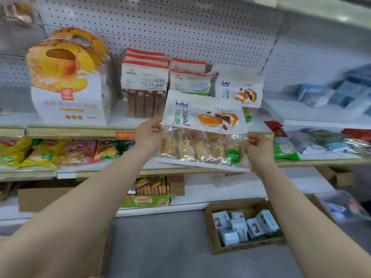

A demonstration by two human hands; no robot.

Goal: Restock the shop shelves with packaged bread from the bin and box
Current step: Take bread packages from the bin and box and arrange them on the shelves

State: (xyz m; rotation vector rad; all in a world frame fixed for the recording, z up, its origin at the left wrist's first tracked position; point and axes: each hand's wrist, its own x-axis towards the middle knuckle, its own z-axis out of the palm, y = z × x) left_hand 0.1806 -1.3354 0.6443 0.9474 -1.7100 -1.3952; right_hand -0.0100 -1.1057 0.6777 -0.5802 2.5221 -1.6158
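I hold a clear-and-white bag of red-bean buns (pixel 202 133) up in front of the upper shelf (pixel 80 131). My left hand (pixel 149 135) grips the bag's left edge and my right hand (pixel 258 148) pinches its right edge. The bag tilts slightly, its top near a matching bag (pixel 240 93) that stands on the shelf behind it. Left of that stand red-topped bread packs (pixel 145 85) and a tall yellow toast bag (pixel 66 85).
The shelf below carries yellow and green snack bags (pixel 48 152). On the floor sits an open cardboard box (pixel 244 224) with several small packets. A green biscuit carton (pixel 148 194) stands on the bottom shelf. More goods lie on the right-hand shelves (pixel 329 145).
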